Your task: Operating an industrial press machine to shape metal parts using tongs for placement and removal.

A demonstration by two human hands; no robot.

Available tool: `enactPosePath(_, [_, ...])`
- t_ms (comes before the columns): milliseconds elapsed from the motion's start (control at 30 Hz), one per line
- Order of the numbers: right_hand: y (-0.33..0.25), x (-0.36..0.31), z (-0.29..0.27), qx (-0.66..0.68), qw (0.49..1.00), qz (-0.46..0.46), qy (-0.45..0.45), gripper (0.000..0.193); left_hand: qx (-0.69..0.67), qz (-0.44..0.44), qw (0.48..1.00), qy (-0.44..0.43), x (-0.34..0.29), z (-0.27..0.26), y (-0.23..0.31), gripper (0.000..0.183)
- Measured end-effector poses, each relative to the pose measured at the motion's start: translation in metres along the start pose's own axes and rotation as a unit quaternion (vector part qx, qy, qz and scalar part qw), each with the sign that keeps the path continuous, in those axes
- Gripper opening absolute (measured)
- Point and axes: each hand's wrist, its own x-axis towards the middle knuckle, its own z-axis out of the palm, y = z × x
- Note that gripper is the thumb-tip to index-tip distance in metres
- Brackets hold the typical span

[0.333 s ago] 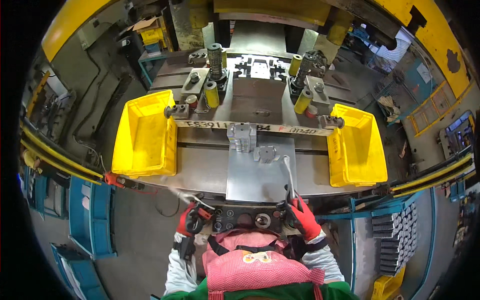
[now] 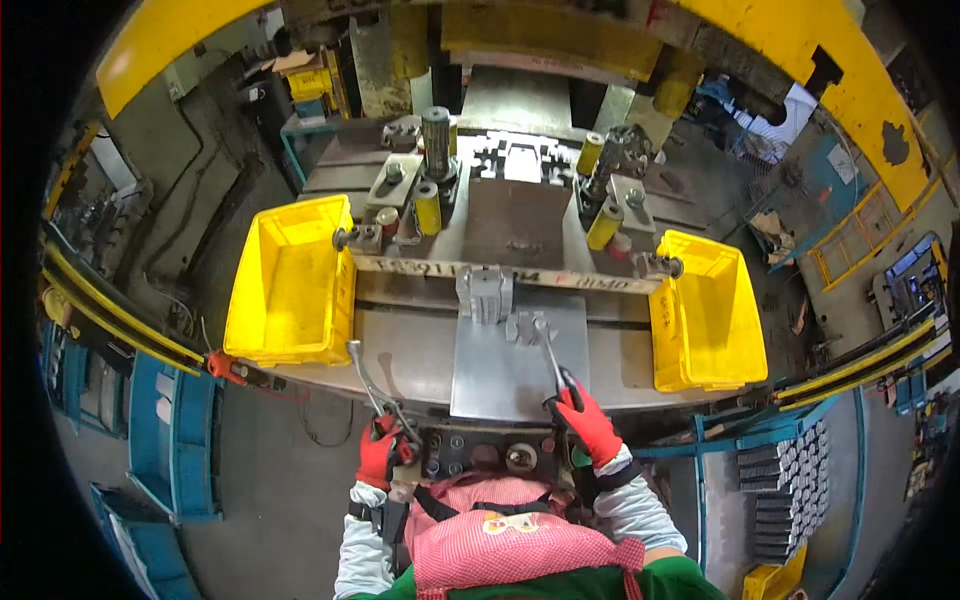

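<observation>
My left hand [image 2: 378, 455], in a red and black glove, is closed round a pick-up tool, a bent metal rod [image 2: 367, 378] with a small round tip. That tip stands above the front edge of the metal bed, touching no part. My right hand [image 2: 588, 425], gloved likewise, grips a second metal rod [image 2: 550, 357] with a round tip. Its tip is at a low pile of flat metal plates [image 2: 522, 328], in touch with it as far as I can see. A taller stack of the same plates [image 2: 485, 295] stands just left and behind, on the smooth metal sheet [image 2: 500, 385].
Yellow bins stand on the left [image 2: 290, 300] and right [image 2: 712, 320] of the bed. Behind rises a press die with a dark block [image 2: 518, 215], posts and yellow cylinders [image 2: 427, 207]. A control panel [image 2: 485, 452] lies before me. Stacked dark parts [image 2: 785, 490] fill a rack at right.
The right rod's tip has moved left onto the low pile. My left rod has swung more upright, its tip now over the bed's front edge. The whole view has shifted slightly.
</observation>
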Motion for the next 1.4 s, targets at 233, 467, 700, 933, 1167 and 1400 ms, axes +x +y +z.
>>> enactPosePath(233, [-0.043, 0.010, -0.007, 0.117, 0.993, -0.004, -0.020, 0.028, 0.301, 0.085, 0.938, 0.147, 0.030, -0.028, -0.040, 0.035])
enactPosePath(467, [-0.154, 0.129, -0.008, 0.051, 0.982, -0.180, 0.002, 0.041, 0.484, -0.104, 0.861, 0.117, 0.038, -0.021, -0.038, 0.045])
enactPosePath(700, [-0.169, 0.239, 0.007, -0.012, 0.987, -0.159, -0.002, 0.026, 0.364, -0.069, 0.919, 0.135, 0.041, -0.030, -0.045, 0.044])
enactPosePath(933, [-0.180, 0.240, 0.021, -0.142, 0.984, -0.104, 0.025, 0.031, 0.411, -0.054, 0.894, 0.172, 0.029, -0.017, -0.033, 0.035])
enactPosePath(1167, [-0.212, 0.168, 0.004, 0.148, 0.973, -0.148, -0.093, 0.027, 0.545, 0.201, 0.812, -0.053, 0.045, -0.069, -0.071, 0.023])
enactPosePath(1400, [-0.066, -0.018, -0.083, 0.198, 0.916, -0.166, 0.307, 0.030, 0.393, 0.145, 0.907, -0.036, 0.052, -0.052, -0.071, 0.021])
